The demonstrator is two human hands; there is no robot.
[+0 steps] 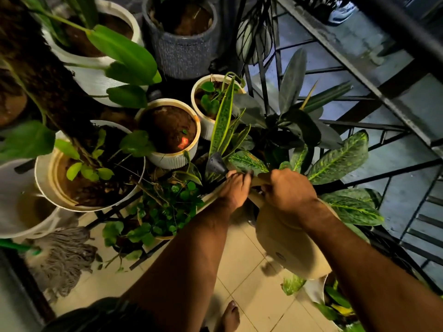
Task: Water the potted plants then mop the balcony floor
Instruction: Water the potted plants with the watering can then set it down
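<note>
Both hands grip a beige can (285,238): right hand (287,190) its handle, left hand (236,188) its spout, over pots.

Two hands are showing — the left hand (236,188) and the right hand (288,192) — both sitting on one beige watering can (287,240), which is carrying one black spout head (215,165). One bare foot (230,317) is standing on the tiled floor (251,271). At least seven pots are crowding the view: five pale ones, namely a large white pot (96,75), a small white pot (203,121), a ribbed pot (172,159), a wide cream pot (48,183) and a white pot at the left edge (14,178), plus one grey speckled pot (182,56) and one low pot of round leaves (165,237). One mop (64,257) is lying on the floor — one black railing (359,121) is running along the right.
</note>
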